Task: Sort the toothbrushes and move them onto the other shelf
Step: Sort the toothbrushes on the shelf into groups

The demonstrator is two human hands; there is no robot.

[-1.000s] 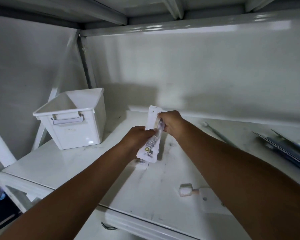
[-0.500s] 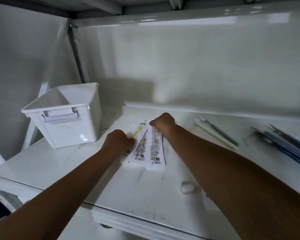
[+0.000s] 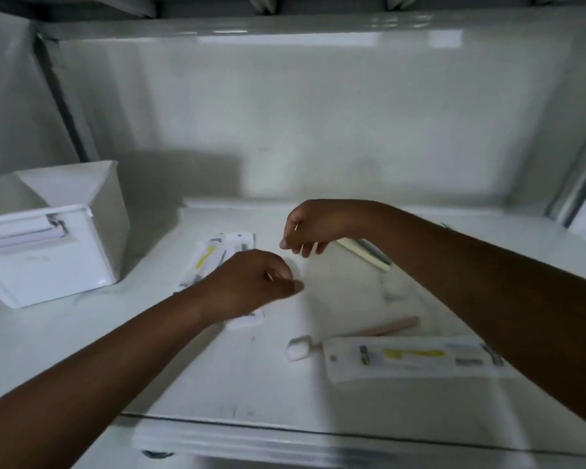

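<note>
We see our left hand (image 3: 251, 286) loosely curled, holding nothing, over packaged toothbrushes (image 3: 214, 262) right of the white bin (image 3: 55, 252), right hand (image 3: 313, 226) likewise empty farther right, another pack (image 3: 416, 358) and a wooden toothbrush (image 3: 383, 330) well right of the bin, nearer us.

White plastic bin (image 3: 53, 247) at left on the shelf, upright, grey handle recess on its near face, rear left corner close to a dark upright post (image 3: 63, 106). White glossy back panel (image 3: 318, 123) behind, bin's shadow cast on it. Second metal upright (image 3: 579, 184) at far right. Underside of the upper shelf (image 3: 285, 1) along the top edge.
</note>
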